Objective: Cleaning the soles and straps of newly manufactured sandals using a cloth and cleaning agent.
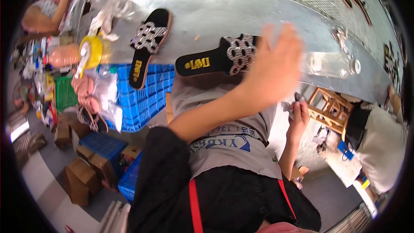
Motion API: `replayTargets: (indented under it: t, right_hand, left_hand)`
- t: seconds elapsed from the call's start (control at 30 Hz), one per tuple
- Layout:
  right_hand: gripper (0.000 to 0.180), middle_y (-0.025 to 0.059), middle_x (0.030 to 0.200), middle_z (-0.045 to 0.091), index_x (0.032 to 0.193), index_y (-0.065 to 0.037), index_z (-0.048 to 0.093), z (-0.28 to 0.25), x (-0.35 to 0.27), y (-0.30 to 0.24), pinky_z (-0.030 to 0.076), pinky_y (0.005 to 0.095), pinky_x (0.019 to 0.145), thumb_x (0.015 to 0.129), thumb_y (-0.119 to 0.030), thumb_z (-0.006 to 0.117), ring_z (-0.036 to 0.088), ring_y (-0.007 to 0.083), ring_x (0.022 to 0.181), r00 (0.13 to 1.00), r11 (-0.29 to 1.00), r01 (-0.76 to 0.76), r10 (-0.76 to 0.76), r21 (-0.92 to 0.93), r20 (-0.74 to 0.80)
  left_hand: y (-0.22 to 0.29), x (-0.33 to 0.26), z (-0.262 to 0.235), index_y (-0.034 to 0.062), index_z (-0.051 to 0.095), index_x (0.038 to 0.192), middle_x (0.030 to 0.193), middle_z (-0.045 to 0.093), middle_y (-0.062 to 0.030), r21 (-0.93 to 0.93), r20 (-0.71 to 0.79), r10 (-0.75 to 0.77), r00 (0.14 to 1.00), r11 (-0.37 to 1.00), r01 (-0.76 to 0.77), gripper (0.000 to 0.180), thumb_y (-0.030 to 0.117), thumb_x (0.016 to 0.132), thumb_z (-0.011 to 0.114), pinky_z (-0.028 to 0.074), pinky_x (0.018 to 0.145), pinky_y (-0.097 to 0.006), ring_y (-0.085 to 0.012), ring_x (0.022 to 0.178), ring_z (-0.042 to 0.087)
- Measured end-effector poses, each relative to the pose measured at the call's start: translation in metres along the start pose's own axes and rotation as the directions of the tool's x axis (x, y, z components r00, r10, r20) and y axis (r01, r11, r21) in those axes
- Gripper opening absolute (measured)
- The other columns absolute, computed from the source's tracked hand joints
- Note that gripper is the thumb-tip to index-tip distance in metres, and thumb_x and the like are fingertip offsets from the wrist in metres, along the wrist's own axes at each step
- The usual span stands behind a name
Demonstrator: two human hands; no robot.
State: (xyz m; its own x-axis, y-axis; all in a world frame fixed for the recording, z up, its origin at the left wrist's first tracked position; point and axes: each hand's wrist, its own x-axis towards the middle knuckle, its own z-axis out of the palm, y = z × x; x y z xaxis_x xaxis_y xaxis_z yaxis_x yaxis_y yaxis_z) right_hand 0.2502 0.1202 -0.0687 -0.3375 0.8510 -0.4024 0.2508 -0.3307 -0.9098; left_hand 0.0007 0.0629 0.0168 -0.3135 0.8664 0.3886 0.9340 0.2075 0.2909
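Head view, left hand: ours (276,67), blurred, fingers extended and free, over one end of the right-hand sandal (198,64); we cannot tell whether they touch.
Right hand: ours (297,118), below the bench edge, pinching a small grey piece (297,98).
Sandals: both on our metal bench (207,8), the left-hand sandal (148,39) tilted.
Bottle: clear bottle (330,64) lying right of our left hand.

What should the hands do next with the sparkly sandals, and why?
Perhaps the left hand should steady the sandal under it: it's over the toe end, though blur hides any touch, and the right hand seems occupied, pinching a small grey thing.
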Motion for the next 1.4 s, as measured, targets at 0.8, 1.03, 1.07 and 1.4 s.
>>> replayTargets:
  t: [0.8,1.03,1.07,1.4]
  right_hand:
    - [0.045,0.0019,0.097,0.058,0.119,-0.015,0.068,0.143,0.021,-0.107,0.051,0.0343,0.05,0.074,-0.011,0.074,0.061,0.0227,0.056,0.729,0.01,0.618,-0.381,-0.786,0.568]
    - [0.041,0.0013,0.097,0.059,0.115,-0.014,0.068,0.148,0.032,-0.112,0.049,0.0323,0.049,0.074,-0.016,0.074,0.06,0.0195,0.053,0.709,-0.027,0.639,-0.367,-0.769,0.602]
    - [0.038,0.0009,0.096,0.057,0.111,-0.014,0.066,0.147,0.027,-0.112,0.049,0.0311,0.05,0.074,-0.019,0.074,0.061,0.017,0.052,0.714,-0.033,0.623,-0.382,-0.781,0.586]
    - [0.032,-0.0006,0.093,0.055,0.108,-0.014,0.069,0.152,0.041,-0.105,0.043,0.0284,0.046,0.077,-0.021,0.073,0.053,0.0155,0.047,0.612,-0.11,0.694,-0.431,-0.711,0.663]
  left_hand:
    - [-0.067,-0.057,0.013,0.003,0.067,0.13,0.136,0.065,-0.0106,-0.001,0.007,-0.178,0.984,0.984,0.178,0.066,0.041,0.077,0.078,0.042,0.11,-0.054,-0.0266,0.12,0.061]
    - [-0.067,-0.053,0.015,0.0035,0.07,0.127,0.131,0.067,-0.0099,0.039,-0.003,-0.184,0.983,0.982,0.184,0.064,0.043,0.077,0.077,0.044,0.103,-0.052,-0.0255,0.113,0.063]
    - [-0.067,-0.054,0.014,0.0035,0.07,0.127,0.131,0.067,-0.0099,0.031,0.005,-0.183,0.983,0.983,0.183,0.064,0.043,0.077,0.077,0.044,0.103,-0.052,-0.0255,0.113,0.063]
    - [-0.066,-0.054,0.016,0.0044,0.069,0.128,0.132,0.067,-0.0092,0.047,-0.026,-0.185,0.982,0.981,0.186,0.065,0.045,0.078,0.074,0.044,0.102,-0.051,-0.0251,0.112,0.063]
